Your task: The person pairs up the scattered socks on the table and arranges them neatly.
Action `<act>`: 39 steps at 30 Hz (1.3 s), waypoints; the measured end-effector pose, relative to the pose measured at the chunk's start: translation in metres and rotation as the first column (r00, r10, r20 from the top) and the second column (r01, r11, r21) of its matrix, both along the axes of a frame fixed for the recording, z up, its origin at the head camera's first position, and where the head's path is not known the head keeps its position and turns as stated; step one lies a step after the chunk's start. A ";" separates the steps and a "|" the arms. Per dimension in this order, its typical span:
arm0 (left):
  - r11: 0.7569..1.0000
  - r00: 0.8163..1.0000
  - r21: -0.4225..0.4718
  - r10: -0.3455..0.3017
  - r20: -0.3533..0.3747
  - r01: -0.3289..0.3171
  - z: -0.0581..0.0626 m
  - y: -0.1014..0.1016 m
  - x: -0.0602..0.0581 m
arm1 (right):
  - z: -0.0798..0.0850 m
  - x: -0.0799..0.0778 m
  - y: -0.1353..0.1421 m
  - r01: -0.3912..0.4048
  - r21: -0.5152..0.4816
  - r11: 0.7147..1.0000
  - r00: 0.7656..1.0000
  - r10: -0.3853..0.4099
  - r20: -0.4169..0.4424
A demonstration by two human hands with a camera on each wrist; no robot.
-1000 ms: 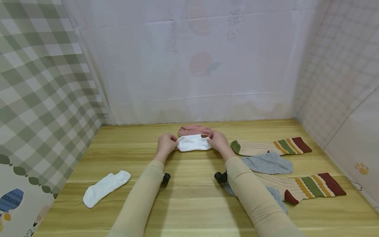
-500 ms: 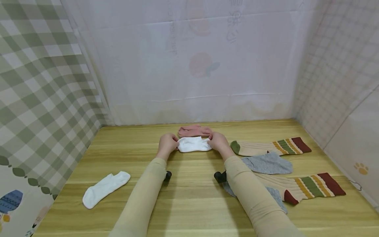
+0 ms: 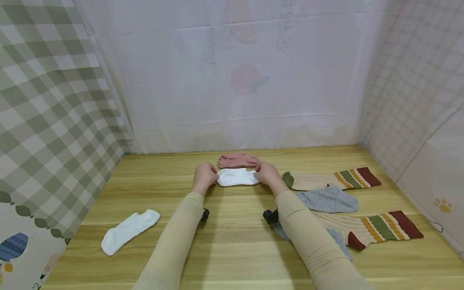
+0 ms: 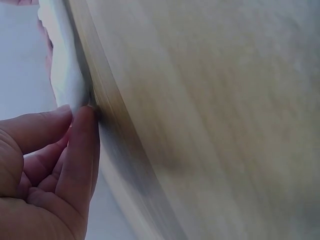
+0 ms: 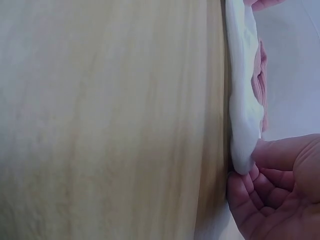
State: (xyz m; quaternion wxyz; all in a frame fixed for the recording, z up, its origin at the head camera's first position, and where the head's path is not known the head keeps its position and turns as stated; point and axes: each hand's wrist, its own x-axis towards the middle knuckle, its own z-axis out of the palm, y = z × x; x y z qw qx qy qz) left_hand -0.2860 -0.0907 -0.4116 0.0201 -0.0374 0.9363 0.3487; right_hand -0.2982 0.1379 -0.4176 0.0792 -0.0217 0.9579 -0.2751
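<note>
A white ankle sock (image 3: 237, 177) lies stretched sideways between my two hands at the back middle of the table. My left hand (image 3: 205, 175) pinches its left end between thumb and fingers, as the left wrist view shows with the sock (image 4: 69, 82) at the fingertips. At the other end, my right hand (image 3: 268, 173) pinches the sock; in the right wrist view its thumb (image 5: 280, 152) presses on the white fabric (image 5: 242, 100). Just behind it lies a pink sock (image 3: 237, 160), close to the white one's far edge.
Another white ankle sock (image 3: 129, 230) lies at the left of the wooden table (image 3: 232, 257). To the right are a striped sock (image 3: 331, 180), a grey sock (image 3: 329, 199), a second striped sock (image 3: 377, 229) and a grey sock (image 3: 338, 241) partly under my right sleeve.
Both hands have brought the white sock slightly toward me and down, so more of the pink sock shows behind it. Over the last half second almost nothing has moved.
</note>
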 end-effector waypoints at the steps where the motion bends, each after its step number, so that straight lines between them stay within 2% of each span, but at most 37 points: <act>1: 1.000 1.000 0.004 -0.003 0.002 0.003 0.000 0.000 0.000 | 0.001 0.000 0.000 -0.002 -0.002 1.000 1.000 0.002 0.000; 4: 1.000 1.000 0.011 -0.012 0.011 0.011 0.002 -0.002 0.001 | 0.002 0.001 0.001 -0.009 -0.007 1.000 1.000 0.009 -0.004; 14: 0.995 0.997 -0.062 -0.082 0.011 0.082 0.009 -0.010 0.007 | 0.005 0.002 0.004 -0.018 -0.020 1.000 1.000 0.018 -0.006; 22: 0.988 0.992 -0.087 -0.125 -0.004 0.124 0.008 -0.013 0.012 | 0.003 0.002 0.002 -0.002 -0.012 1.000 1.000 0.002 0.004; 31: 0.988 0.991 -0.094 -0.129 -0.031 0.126 0.006 -0.014 0.013 | 0.001 0.000 0.001 0.004 -0.008 1.000 1.000 -0.004 -0.008; 39: 0.989 0.992 -0.087 -0.121 -0.022 0.118 0.004 -0.014 0.012 | 0.001 0.000 0.001 0.001 -0.009 1.000 1.000 -0.001 -0.011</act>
